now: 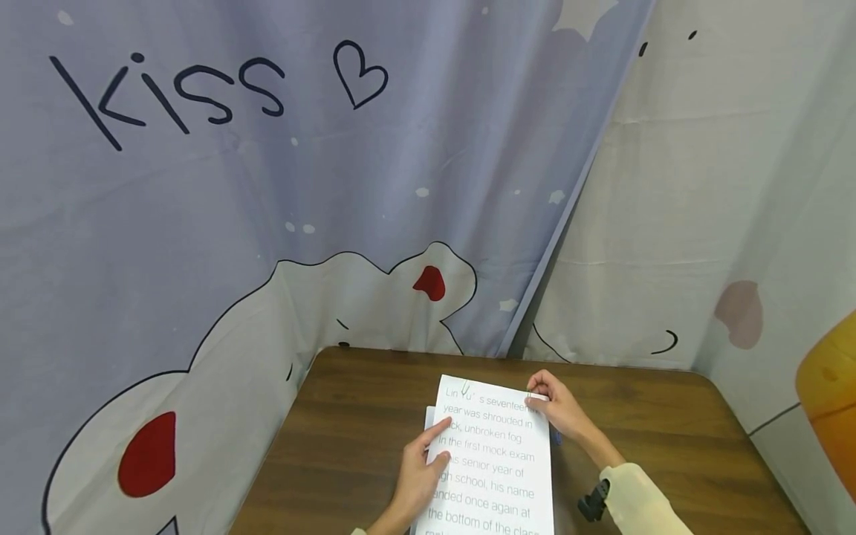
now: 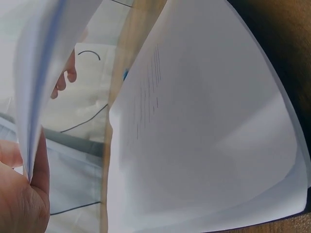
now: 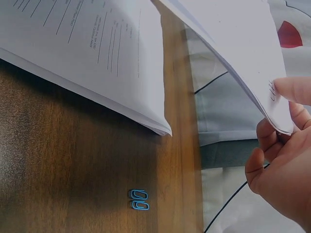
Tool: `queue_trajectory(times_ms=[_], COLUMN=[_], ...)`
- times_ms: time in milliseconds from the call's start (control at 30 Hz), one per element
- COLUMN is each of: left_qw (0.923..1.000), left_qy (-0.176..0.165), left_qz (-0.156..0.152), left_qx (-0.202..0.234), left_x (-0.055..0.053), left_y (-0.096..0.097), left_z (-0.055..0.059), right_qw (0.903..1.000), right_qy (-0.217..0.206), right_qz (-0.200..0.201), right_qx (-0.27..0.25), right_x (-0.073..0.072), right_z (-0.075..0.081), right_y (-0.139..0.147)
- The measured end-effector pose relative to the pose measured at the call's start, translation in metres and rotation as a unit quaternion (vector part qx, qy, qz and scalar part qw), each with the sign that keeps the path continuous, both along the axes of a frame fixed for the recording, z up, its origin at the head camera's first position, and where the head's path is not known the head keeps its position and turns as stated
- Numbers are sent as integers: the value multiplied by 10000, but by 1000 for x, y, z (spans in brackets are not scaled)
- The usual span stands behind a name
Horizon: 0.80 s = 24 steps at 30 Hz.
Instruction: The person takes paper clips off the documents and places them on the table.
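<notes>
A few printed sheets of paper [image 1: 491, 461] stand raised off the table, large text facing me. My left hand [image 1: 420, 472] grips their left edge between thumb and fingers; in the left wrist view the hand [image 2: 22, 204] shows at the sheets' lower edge. At the top right corner my right hand [image 1: 562, 410] pinches the sheets; the right wrist view shows its thumb [image 3: 294, 91] on the front. A small green paper clip [image 1: 464, 388] appears at the top left of the page. Whether a clip sits between the right fingers I cannot tell.
A second stack of printed paper [image 3: 97, 43] lies on the brown wooden table [image 1: 354, 423] beneath the raised sheets. Two blue paper clips [image 3: 139, 199] lie on the wood beside that stack. Behind the table hangs a printed curtain [image 1: 401, 148].
</notes>
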<state>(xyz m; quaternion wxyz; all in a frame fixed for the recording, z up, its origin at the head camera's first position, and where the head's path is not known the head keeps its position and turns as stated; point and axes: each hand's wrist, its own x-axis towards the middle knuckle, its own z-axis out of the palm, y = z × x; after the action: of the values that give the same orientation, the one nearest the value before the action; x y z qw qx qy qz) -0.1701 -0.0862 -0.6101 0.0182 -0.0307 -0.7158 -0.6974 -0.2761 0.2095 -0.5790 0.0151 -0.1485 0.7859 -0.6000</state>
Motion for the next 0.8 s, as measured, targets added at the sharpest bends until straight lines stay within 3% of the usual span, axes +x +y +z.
queue_trajectory(times_ms=[300, 800], left_qw=[10000, 9998], left_qy=[9, 101], left_qz=[-22, 9], left_qx=[55, 178], left_x=[1, 4], left_y=[0, 1], left_z=[-1, -4], right_qw=[9999, 9968], right_qy=[111, 121], right_qz=[-108, -759], right_qx=[-46, -236], right_x=[0, -5], right_z=[-1, -2], right_y=[3, 9])
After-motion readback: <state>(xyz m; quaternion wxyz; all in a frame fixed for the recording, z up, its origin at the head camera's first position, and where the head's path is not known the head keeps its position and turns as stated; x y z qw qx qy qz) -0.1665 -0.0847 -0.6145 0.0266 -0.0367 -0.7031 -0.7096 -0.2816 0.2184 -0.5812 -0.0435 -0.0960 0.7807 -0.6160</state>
